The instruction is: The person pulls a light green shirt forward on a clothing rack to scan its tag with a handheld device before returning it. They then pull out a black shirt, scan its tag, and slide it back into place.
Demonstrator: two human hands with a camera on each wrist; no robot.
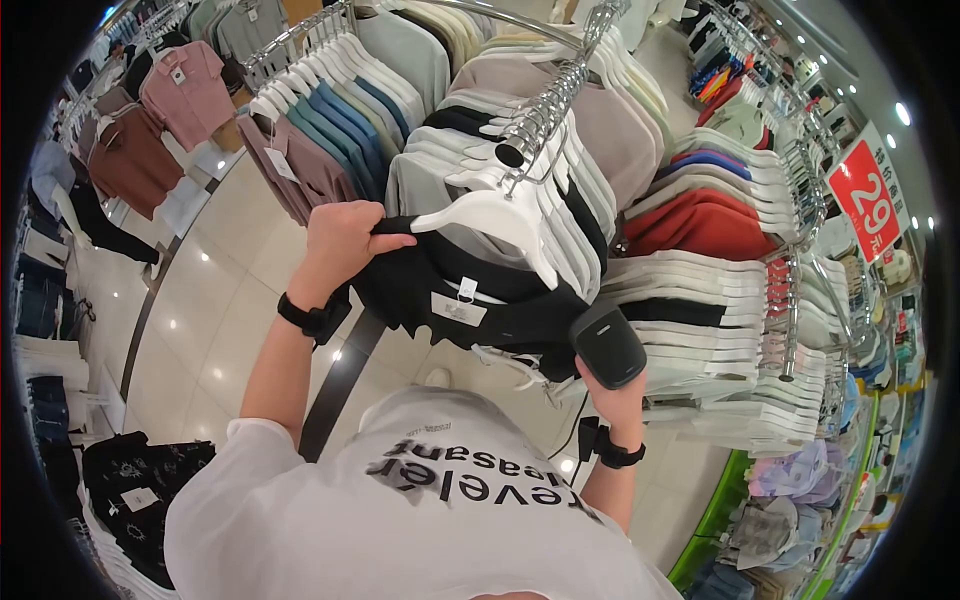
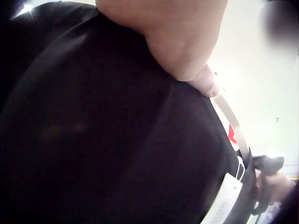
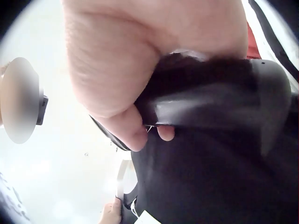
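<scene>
A black garment (image 1: 440, 290) is on a white hanger (image 1: 490, 215) at the end of the rail, with a white tag (image 1: 458, 309) at its neck. My left hand (image 1: 345, 240) pinches its shoulder and the hanger's end; the left wrist view shows the thumb (image 2: 205, 83) against the hanger arm (image 2: 231, 116). My right hand (image 1: 615, 395) is at the other shoulder, its fingers curled round a dark, rounded, glossy object (image 1: 608, 345). In the right wrist view, fingertips (image 3: 166, 133) show below this object (image 3: 205, 100), against the black cloth (image 3: 205, 172). Whether they also grip the cloth is hidden.
Hanging clothes crowd the chrome rail (image 1: 560, 95) ahead, with more racks at right, including red garments (image 1: 700, 225). A red sign (image 1: 868, 195) stands at upper right. Pink and brown tops (image 1: 135, 160) hang at left. Tiled floor (image 1: 215, 320) shows between the racks.
</scene>
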